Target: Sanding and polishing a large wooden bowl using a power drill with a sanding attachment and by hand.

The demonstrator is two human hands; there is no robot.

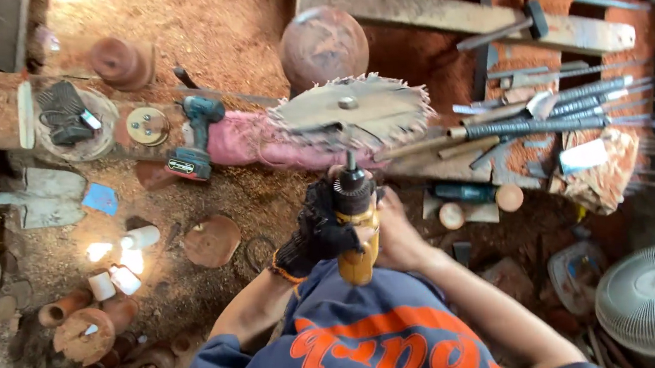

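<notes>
Head view shows both hands, gloved left hand [313, 240] and bare right hand [397, 238], fingers wrapped around the yellow drill [356, 230], its long axis pointing up-frame at the fringed disc [352, 113] just beyond.

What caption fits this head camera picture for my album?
Gloved left hand and bare right hand grip a yellow drill below a ragged wooden disc.

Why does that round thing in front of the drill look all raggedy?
The round disc beyond the yellow drill has a torn, jagged edge, like frayed teeth. Reddish sawdust covers the floor. The gloved left hand and bare right hand hold the drill.
</notes>
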